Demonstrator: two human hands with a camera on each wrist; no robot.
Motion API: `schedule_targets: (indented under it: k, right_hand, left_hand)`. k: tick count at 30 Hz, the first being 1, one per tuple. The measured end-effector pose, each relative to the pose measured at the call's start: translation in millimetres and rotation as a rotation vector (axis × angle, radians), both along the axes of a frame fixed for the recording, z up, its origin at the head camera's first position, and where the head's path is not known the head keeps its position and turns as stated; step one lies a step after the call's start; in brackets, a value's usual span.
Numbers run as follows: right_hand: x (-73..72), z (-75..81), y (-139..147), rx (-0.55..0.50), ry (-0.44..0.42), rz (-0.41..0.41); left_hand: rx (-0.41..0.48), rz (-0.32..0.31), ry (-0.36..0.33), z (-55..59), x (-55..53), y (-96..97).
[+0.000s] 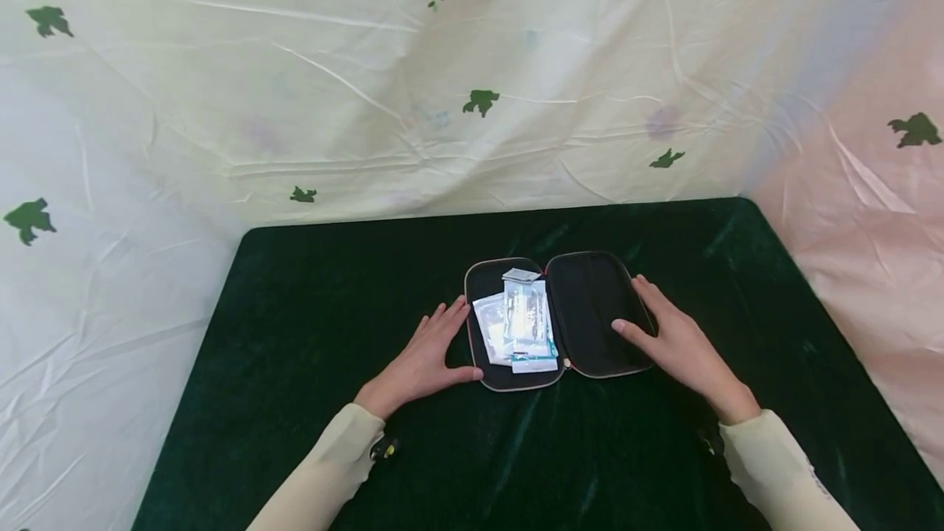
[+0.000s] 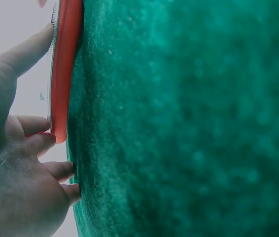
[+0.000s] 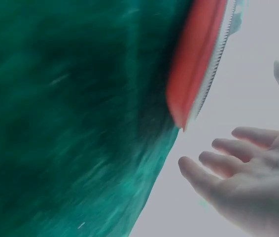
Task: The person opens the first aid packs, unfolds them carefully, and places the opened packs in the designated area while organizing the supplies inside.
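Observation:
A zippered case lies unfolded on the table, its two black-lined halves side by side. Its outside shows red in the left wrist view, along the shell. Several white and clear sealed packets lie stacked in the left half, with a small folded one on top at the far end. My left hand rests against the left rim, fingers spread and thumb at the near corner. Over the right half's outer edge, my right hand is spread, its thumb above the black lining; contact is unclear.
Dark green velvety cloth covers the table. A pale curtain with green leaf and bird shapes hangs behind and at both sides. A small zipper pull sits at the near end of the case's fold.

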State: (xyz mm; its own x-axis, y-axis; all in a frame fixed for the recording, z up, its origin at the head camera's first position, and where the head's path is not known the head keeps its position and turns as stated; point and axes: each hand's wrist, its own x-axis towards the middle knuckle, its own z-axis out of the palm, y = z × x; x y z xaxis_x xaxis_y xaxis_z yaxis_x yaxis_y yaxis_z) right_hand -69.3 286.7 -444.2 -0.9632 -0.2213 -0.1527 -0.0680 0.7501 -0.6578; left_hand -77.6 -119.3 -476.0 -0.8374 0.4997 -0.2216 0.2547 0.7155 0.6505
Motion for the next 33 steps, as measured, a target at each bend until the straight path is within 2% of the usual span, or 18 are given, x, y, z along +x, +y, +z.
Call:
schedule_targets:
  k: [8,18,26,33]
  right_hand:
    - [-16.4,7.1,-34,-0.044,0.064,0.024]
    - [-41.1,5.4,-74,-0.061,0.157,0.100]
    - [-59.0,7.0,-105,-0.027,0.130,0.136]
    - [-71.1,6.1,-118,-0.014,0.085,0.154]
  left_hand:
    - [-0.014,0.003,-0.001,-0.4,1.0,1.1]
    - [0.000,0.002,0.003,0.6,1.0,0.5]
    - [0.001,0.003,0.011,-0.2,0.5,-0.1]
    - [0.004,0.005,0.011,-0.9,0.8,-0.3]
